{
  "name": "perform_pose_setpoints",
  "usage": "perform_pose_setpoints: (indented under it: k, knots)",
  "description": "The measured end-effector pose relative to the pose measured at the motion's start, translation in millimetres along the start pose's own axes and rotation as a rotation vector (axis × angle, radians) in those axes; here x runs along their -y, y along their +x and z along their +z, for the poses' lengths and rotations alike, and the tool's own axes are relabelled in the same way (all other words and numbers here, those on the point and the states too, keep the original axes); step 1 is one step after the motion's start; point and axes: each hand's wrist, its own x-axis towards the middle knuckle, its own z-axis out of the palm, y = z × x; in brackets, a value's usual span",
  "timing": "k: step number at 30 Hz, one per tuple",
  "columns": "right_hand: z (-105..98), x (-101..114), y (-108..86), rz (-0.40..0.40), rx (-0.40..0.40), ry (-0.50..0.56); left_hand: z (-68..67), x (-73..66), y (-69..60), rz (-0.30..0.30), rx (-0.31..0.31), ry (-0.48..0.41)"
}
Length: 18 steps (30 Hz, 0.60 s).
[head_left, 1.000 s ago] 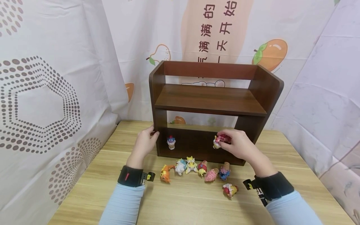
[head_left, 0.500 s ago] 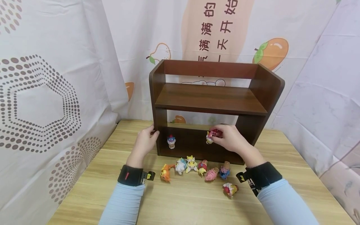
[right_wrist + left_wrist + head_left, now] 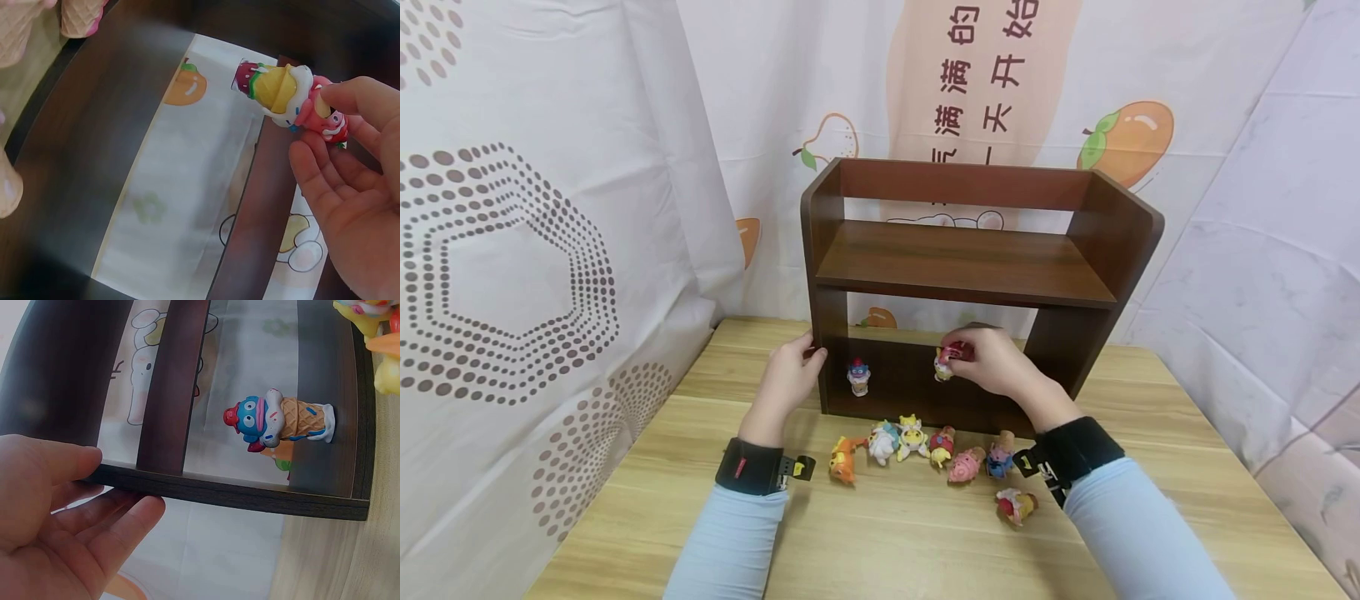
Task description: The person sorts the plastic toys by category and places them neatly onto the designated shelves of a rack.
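A person's right hand (image 3: 1000, 362) carries a pink-headed figurine (image 3: 278, 87) inside the lower bay of a dark wooden shelf (image 3: 962, 260), its fingers nearly closed, thumb and fingertips pinching the toy's head. The step in hand appears to be standing toys on the lower board (image 3: 910, 392); the next move would call for levelling the slightly tilted toy, lowering its base and loosening the pinch. The toy seems held above the board, right of a blue-headed figurine (image 3: 269, 419) standing upright at the board's left end. The right arm reaches in from the surface's (image 3: 887, 542) near right corner, wrist angled left. The left hand (image 3: 786, 379), thumb and fingers partly curled around the shelf's left side panel (image 3: 237, 497), likely steadies it. Seven figurines (image 3: 966, 465) lie on the surface before the shelf's front edge.
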Motion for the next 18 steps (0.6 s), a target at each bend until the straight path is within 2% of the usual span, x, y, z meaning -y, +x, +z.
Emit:
perform_pose_setpoints:
  k: [11, 18]
  knots:
    - [16.8, 8.2, 20.3, 0.012, 0.091, 0.017, 0.1, 0.4, -0.1, 0.006, -0.003, 0.014]
    - [29.5, 13.4, 30.5, 0.022, 0.122, 0.018, 0.6, -0.5, 0.4, 0.012, -0.007, 0.014]
